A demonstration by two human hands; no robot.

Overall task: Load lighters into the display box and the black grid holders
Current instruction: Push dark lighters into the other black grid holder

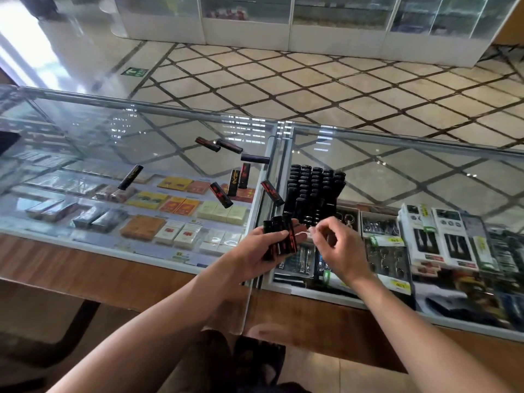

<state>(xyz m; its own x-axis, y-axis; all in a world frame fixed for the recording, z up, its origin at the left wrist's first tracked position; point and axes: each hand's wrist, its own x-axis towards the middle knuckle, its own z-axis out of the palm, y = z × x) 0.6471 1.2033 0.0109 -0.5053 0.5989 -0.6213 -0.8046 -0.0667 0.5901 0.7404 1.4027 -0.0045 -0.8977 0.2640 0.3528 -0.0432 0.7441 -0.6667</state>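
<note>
My left hand (256, 255) grips a bundle of black lighters with red print (279, 236), held upright over the seam between two glass counter panes. My right hand (337, 248) is beside it, its thumb and forefinger pinched on a small clear scrap (307, 231) at the bundle's right edge. Just beyond the hands a black grid holder (314, 191) stands on the glass, packed with lighters. Several loose black lighters (221, 194) lie scattered on the left pane, one far left (130, 177) and others near the back (229, 146). No display box is identifiable.
The glass counter (141, 131) has a metal seam (276, 154) down its middle. Cigarette packs (175, 205) fill the case under the left pane, boxed accessories (442, 236) under the right. A wooden ledge (85, 265) runs along the near side. Tiled floor lies beyond.
</note>
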